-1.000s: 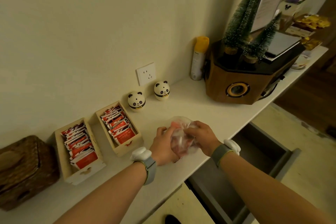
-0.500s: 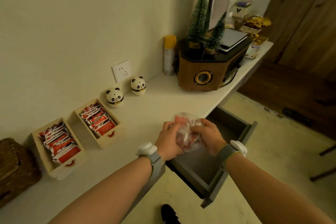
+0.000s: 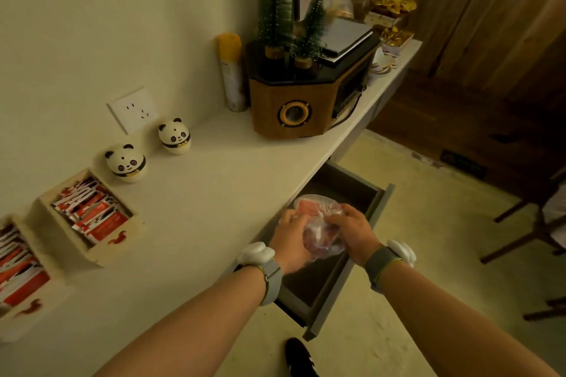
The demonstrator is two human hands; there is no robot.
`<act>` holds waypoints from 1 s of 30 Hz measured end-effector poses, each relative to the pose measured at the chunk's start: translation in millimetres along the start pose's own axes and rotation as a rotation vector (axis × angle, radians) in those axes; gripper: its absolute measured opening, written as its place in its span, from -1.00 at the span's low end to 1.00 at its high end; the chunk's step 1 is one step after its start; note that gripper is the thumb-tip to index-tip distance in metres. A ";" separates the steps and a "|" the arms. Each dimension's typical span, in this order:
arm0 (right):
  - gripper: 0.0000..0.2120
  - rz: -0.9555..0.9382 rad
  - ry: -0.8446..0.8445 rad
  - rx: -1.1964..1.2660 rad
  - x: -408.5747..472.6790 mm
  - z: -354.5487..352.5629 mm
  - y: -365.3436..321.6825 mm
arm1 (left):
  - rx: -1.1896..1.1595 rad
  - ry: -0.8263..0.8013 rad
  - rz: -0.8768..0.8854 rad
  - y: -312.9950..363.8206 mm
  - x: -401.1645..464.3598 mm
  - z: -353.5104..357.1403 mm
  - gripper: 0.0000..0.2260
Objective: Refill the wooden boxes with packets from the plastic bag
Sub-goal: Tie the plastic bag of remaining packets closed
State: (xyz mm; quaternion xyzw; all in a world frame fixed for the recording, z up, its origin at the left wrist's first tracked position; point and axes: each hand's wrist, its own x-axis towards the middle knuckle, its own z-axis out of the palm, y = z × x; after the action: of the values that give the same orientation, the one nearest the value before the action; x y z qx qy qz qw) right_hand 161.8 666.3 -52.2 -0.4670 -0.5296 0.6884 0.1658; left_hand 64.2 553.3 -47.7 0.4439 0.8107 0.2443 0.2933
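Two hands meet at about 5 o'clock in the view, both closed around a clear plastic bag (image 3: 318,223) of reddish packets. The left hand (image 3: 291,237) cups the bag from the 9 o'clock side and the right hand (image 3: 353,231) pinches its crumpled top from 3 o'clock, a grip that looks meant to gather or twist the mouth shut so nothing spills. The bag hangs directly above the open grey drawer (image 3: 343,254) below the bench (image 3: 196,211) edge; it seems headed into that drawer for storage, though whether it is going in or coming out cannot be told from this view alone.

Off at 9 o'clock, two wooden boxes sit side by side against the wall, well apart from the hands. The nearer wooden box (image 3: 92,217) and the far-left wooden box (image 3: 21,272) are each packed with upright red-and-white packets (image 3: 92,211), filed on edge so they can be picked one at a time. Both look full, so the refill reads as essentially done.

Two panda figurines (image 3: 125,164) stand just beyond the boxes at 10 o'clock, below a wall socket (image 3: 133,109). A wooden speaker (image 3: 300,95) topped with small Christmas trees (image 3: 275,0) sits at 12 o'clock.
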 end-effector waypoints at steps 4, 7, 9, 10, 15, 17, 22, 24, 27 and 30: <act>-0.84 0.070 0.002 -0.094 40.9 -5.2 13.5 | -0.019 -0.043 -0.090 -5.8 32.9 21.8 -0.42; -0.90 0.084 0.037 -0.139 58.9 -1.4 21.7 | -0.088 -0.048 -0.158 -9.9 45.0 30.0 -0.47; -0.91 0.118 0.061 -0.151 83.1 -0.5 33.2 | -0.109 -0.069 -0.183 -16.3 62.5 40.8 -0.46; -0.88 0.132 0.076 -0.160 94.8 -1.4 40.5 | -0.099 -0.074 -0.193 -19.6 70.2 47.5 -0.45; -0.86 0.193 0.098 -0.244 122.1 3.1 65.6 | -0.095 -0.069 -0.245 -29.8 82.0 59.8 -0.49; -0.89 0.192 0.099 -0.287 136.5 0.9 83.1 | -0.112 -0.081 -0.276 -33.9 89.0 66.3 -0.48; -0.67 0.266 0.034 -0.421 136.9 6.4 74.1 | -0.138 -0.149 -0.398 -41.4 97.6 74.6 -0.41; -0.53 0.325 0.039 -0.459 136.3 6.3 69.7 | -0.114 -0.178 -0.411 -43.2 100.1 73.0 -0.35; -0.44 0.349 0.101 -0.469 135.5 6.5 64.1 | -0.057 -0.187 -0.433 -43.2 101.9 69.1 -0.30; -0.46 0.315 0.154 -0.494 136.8 5.1 56.8 | 0.017 -0.148 -0.401 -38.3 103.3 64.0 -0.36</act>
State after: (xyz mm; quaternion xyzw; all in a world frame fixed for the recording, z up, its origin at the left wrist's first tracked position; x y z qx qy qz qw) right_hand 103.2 740.4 -166.3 -0.6204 -0.5881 0.5185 -0.0221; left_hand 41.6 632.4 -145.0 0.2929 0.8612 0.1407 0.3909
